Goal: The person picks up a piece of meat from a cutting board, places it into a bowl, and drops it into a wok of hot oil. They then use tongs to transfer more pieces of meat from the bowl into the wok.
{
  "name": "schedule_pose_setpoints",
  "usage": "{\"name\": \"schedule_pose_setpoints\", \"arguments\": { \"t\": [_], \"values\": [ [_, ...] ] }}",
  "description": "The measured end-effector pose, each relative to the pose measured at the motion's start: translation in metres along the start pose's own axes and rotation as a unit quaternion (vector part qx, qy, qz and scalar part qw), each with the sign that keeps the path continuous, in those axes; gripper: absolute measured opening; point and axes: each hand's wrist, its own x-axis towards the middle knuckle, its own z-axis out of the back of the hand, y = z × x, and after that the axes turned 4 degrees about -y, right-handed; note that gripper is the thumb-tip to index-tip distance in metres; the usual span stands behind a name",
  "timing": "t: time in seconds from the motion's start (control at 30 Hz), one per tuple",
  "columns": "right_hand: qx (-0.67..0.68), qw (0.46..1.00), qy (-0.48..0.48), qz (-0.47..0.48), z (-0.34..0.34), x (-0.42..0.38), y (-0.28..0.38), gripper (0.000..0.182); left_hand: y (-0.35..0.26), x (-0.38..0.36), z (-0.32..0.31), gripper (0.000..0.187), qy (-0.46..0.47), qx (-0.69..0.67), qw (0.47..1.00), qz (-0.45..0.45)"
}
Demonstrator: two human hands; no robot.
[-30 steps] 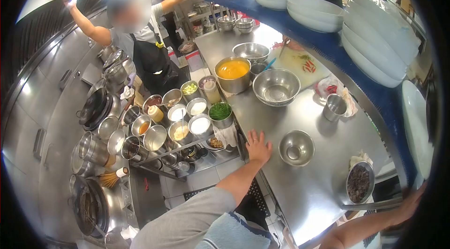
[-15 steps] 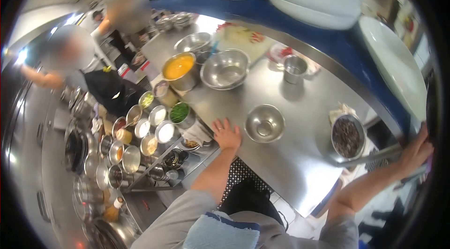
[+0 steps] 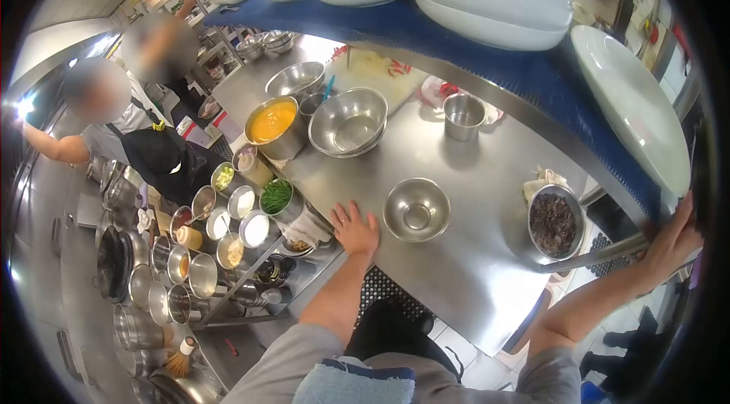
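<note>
No text, label, brand, number or sign can be read.
</note>
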Motion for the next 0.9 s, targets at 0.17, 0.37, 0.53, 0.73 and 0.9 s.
{"name": "schedule_pose_setpoints", "arguments": {
  "t": [0.17, 0.37, 0.53, 0.73, 0.9],
  "values": [
    [-0.041, 0.998, 0.033, 0.046, 0.004, 0.007, -0.007, 0.054, -0.002, 0.000, 0.006, 0.060, 0.009, -0.014, 1.000, 0.009],
    [0.032, 0.990, -0.059, 0.125, -0.006, -0.005, 0.029, 0.059, -0.001, -0.001, 0.007, 0.060, 0.008, -0.025, 1.000, 0.015],
    [0.013, 0.999, 0.000, 0.052, 0.001, 0.001, 0.001, 0.056, 0.001, 0.000, 0.007, 0.059, 0.006, -0.022, 1.000, 0.015],
    [-0.043, 0.998, -0.007, 0.043, 0.000, 0.001, 0.001, 0.055, -0.001, 0.000, 0.009, 0.058, 0.004, -0.030, 0.999, 0.022],
    [-0.090, 0.994, 0.017, 0.064, 0.005, 0.010, -0.045, 0.056, -0.002, 0.000, 0.014, 0.059, 0.029, -0.029, 0.999, 0.028]
  ]
}}
